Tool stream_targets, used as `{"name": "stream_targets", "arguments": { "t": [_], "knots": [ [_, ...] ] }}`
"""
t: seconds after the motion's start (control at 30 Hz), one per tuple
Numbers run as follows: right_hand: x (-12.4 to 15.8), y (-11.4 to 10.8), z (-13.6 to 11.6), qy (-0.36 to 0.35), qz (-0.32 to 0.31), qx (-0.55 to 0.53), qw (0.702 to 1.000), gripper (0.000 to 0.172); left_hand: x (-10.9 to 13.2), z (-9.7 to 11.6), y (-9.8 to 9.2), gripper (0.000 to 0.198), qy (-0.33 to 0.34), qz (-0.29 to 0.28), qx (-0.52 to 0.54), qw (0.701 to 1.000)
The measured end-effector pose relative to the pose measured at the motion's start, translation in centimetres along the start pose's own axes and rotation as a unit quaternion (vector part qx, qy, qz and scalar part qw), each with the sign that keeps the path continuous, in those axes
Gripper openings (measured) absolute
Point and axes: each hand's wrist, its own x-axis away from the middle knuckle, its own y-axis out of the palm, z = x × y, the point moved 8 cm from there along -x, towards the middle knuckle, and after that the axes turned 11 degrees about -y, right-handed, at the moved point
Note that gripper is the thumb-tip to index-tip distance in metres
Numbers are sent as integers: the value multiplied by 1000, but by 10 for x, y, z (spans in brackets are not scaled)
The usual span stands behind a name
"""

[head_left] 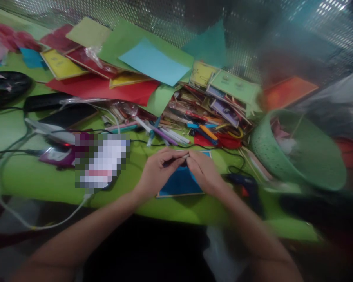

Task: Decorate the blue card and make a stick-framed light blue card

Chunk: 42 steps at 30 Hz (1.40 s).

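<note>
My left hand (158, 170) and my right hand (204, 172) meet fingertip to fingertip above a blue sheet of paper (179, 184) that lies on the green table (32, 176). Both hands are pinched together on a small pale thing (185, 156) between the fingertips; the blur hides what it is. The blue sheet is partly hidden under both hands.
A pile of pens and sticks (170, 133) lies just beyond the hands. Coloured paper sheets (152, 62) cover the back of the table. A green basket (299, 152) stands at the right. A black glue gun (247, 186) lies beside my right wrist. Phones and cables (61, 117) lie at the left.
</note>
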Motion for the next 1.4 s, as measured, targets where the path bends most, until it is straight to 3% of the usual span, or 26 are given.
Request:
{"name": "stream_targets", "arguments": {
  "t": [0.17,0.43,0.63,0.83,1.1,1.4],
  "knots": [
    [1,-3,-2,-10,21,7,1000,29,1,1,1,17,8,-1,-5,1000],
    [0,-7,-1,-7,31,-3,999,29,-2,-12,2,22,-60,-9,82,995],
    [0,-15,-2,3,46,111,993,29,-2,-21,1,26,-99,9,93,991],
    [0,-10,-9,-35,26,181,983,30,-2,-16,-1,23,-73,18,77,994],
    [-1,-10,-15,-55,40,186,980,30,1,-2,-3,13,18,41,11,999],
    [0,-15,-15,-32,92,148,984,33,1,-1,-1,13,-1,24,6,1000]
  ]
}}
